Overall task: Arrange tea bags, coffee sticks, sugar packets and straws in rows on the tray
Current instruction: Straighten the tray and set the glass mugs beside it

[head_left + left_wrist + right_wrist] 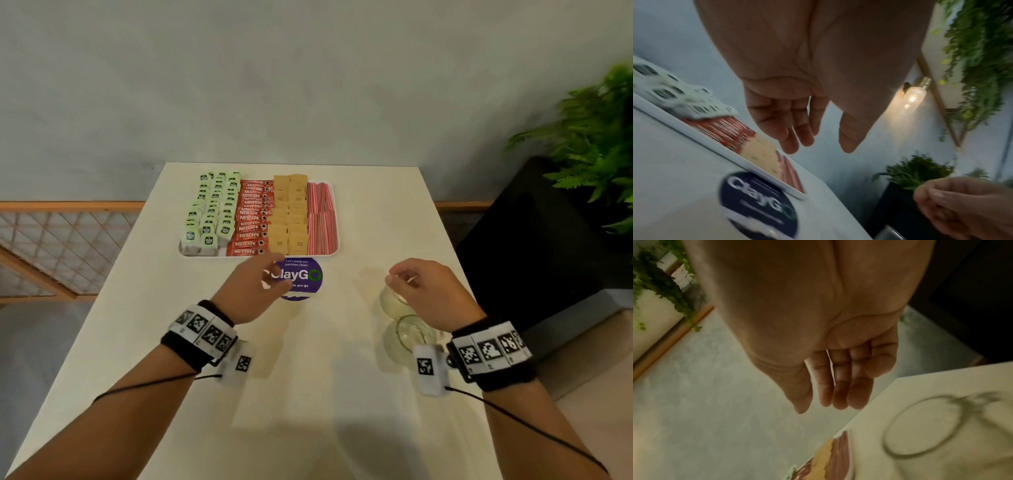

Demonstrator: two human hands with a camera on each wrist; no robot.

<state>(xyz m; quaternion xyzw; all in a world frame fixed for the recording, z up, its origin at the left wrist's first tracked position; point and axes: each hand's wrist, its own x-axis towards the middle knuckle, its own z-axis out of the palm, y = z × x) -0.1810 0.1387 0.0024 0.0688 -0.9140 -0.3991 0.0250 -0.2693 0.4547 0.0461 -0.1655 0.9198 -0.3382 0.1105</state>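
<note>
Both hands [255, 287] [424, 286] hover empty — tray [337, 236] full.

Both forearms extended forward, wristbands on each. Left hand [255, 286] palm down, fingers [789, 129] relaxed and loosely spread, holding nothing. Right hand [423, 286] raised, fingers [840, 386] together, slightly bent, nothing held.

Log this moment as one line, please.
tray: four rows filled | left hand: open, over sticker | right hand: open, above glass
</note>
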